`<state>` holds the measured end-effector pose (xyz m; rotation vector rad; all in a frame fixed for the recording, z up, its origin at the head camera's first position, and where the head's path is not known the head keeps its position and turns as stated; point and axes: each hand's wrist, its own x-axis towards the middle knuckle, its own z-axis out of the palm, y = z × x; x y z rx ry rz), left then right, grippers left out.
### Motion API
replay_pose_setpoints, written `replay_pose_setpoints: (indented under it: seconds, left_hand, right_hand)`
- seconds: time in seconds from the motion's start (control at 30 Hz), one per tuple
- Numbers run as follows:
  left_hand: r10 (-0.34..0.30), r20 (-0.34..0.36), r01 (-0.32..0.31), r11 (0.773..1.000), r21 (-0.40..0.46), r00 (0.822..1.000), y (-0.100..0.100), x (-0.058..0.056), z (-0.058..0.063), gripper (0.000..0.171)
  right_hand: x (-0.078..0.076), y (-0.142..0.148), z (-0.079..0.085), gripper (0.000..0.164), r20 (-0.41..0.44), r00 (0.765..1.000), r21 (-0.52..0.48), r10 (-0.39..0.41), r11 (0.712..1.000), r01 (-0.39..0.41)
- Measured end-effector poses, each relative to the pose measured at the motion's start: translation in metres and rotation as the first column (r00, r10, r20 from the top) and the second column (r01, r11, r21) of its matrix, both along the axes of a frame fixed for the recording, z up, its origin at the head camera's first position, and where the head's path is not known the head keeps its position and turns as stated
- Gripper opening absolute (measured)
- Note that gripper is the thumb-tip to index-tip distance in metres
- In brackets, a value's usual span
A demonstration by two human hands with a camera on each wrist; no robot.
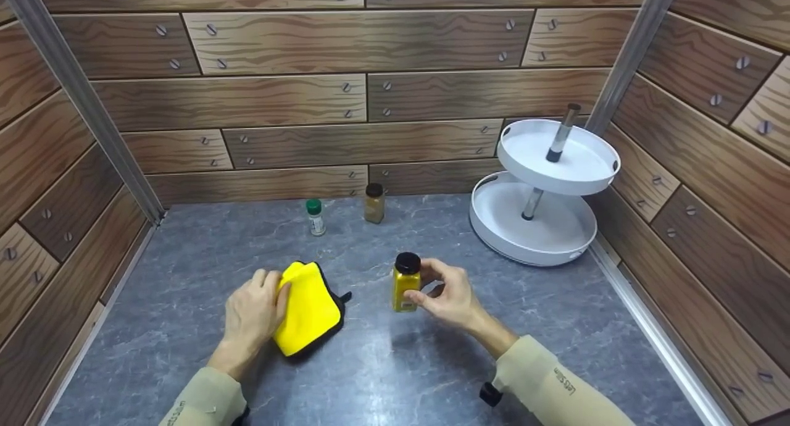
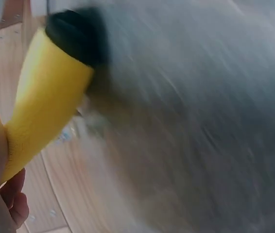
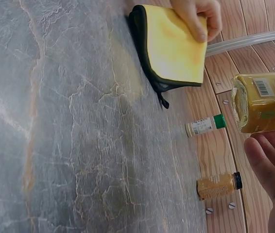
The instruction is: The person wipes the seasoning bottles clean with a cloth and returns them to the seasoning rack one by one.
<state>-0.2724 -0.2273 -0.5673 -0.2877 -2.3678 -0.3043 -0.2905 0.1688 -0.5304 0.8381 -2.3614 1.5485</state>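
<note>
My left hand (image 1: 252,309) pinches a yellow cloth with black edging (image 1: 310,312) by its left side, and the folded cloth hangs over the table. In the left wrist view the cloth (image 2: 50,92) curves away from the fingers. A square spice jar with a black lid and yellow contents (image 1: 406,287) is held upright between the thumb and fingers of my right hand (image 1: 453,293). The right wrist view shows this jar's (image 3: 261,104) barcode label and glass base, lifted off the table. Cloth and jar are apart.
Toward the back of the grey table (image 1: 203,247) stand a small green-capped spice jar (image 1: 315,219) and a brown spice jar with a dark lid (image 1: 374,205). A white two-tier round stand (image 1: 531,247) occupies the back right corner. Wood-patterned walls (image 1: 296,99) enclose the back and sides.
</note>
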Motion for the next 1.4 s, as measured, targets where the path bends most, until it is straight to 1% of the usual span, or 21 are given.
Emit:
replay_pose_setpoints:
  seconds: [0.07,0.13,0.23,0.37,0.47,0.63,0.7,0.83,0.97,1.03,1.23,1.3,1.4]
  left_hand:
    - [0.025,0.015,-0.024,0.999,-0.036,1.000,-0.007,-0.002,-0.005,0.022]
    - [0.059,0.054,-0.055,0.996,-0.063,0.997,-0.014,-0.003,-0.010,0.023]
    - [0.109,0.110,-0.100,0.991,-0.084,0.988,-0.023,-0.004,-0.017,0.024]
    - [0.149,0.167,-0.136,0.987,-0.090,0.975,-0.031,-0.006,-0.023,0.026]
    - [0.172,0.214,-0.155,0.983,-0.093,0.962,-0.035,-0.007,-0.023,0.027]
    - [0.205,0.309,-0.182,0.978,-0.099,0.929,-0.041,-0.004,-0.019,0.031]
    - [0.208,0.334,-0.186,0.978,-0.099,0.919,-0.042,-0.004,-0.017,0.035]
    - [0.206,0.361,-0.184,0.978,-0.096,0.909,-0.042,-0.004,-0.012,0.047]
    - [0.205,0.382,-0.183,0.979,-0.093,0.901,-0.041,-0.004,-0.009,0.054]
    - [0.207,0.387,-0.185,0.978,-0.092,0.899,-0.040,-0.004,-0.008,0.054]
    - [0.201,0.376,-0.184,0.980,-0.081,0.905,-0.037,-0.003,-0.005,0.049]
    - [0.199,0.376,-0.182,0.980,-0.079,0.905,-0.036,-0.003,-0.003,0.048]
    - [0.193,0.370,-0.176,0.981,-0.080,0.909,-0.032,-0.002,0.000,0.046]
  right_hand:
    - [0.001,0.000,0.000,0.046,0.013,1.000,-0.001,-0.002,1.000,0.002]
    - [0.002,0.001,0.000,0.045,0.022,1.000,-0.001,-0.006,1.000,0.006]
    - [0.003,0.002,0.001,0.045,0.031,0.999,-0.002,-0.013,1.000,0.013]
    - [0.003,0.005,-0.001,0.043,0.023,0.999,-0.003,-0.024,1.000,0.024]
    - [0.002,0.006,-0.002,0.043,0.017,0.999,-0.001,-0.031,1.000,0.031]
    - [-0.001,0.008,-0.003,0.042,-0.004,1.000,0.003,-0.020,1.000,0.020]
    - [-0.002,0.009,-0.002,0.042,-0.014,1.000,-0.002,-0.022,1.000,0.022]
    - [-0.003,0.015,-0.004,0.044,-0.019,0.999,-0.005,-0.050,0.999,0.050]
    - [-0.005,0.024,-0.007,0.045,-0.001,0.995,0.006,-0.102,0.995,0.102]
    - [-0.007,0.030,-0.010,0.045,0.013,0.991,0.016,-0.135,0.991,0.135]
    - [-0.014,0.050,-0.013,0.045,0.047,0.968,0.041,-0.245,0.969,0.244]
    - [-0.018,0.058,-0.014,0.045,0.042,0.961,0.033,-0.274,0.961,0.273]
    - [-0.025,0.069,-0.016,0.044,0.008,0.950,0.015,-0.312,0.950,0.312]
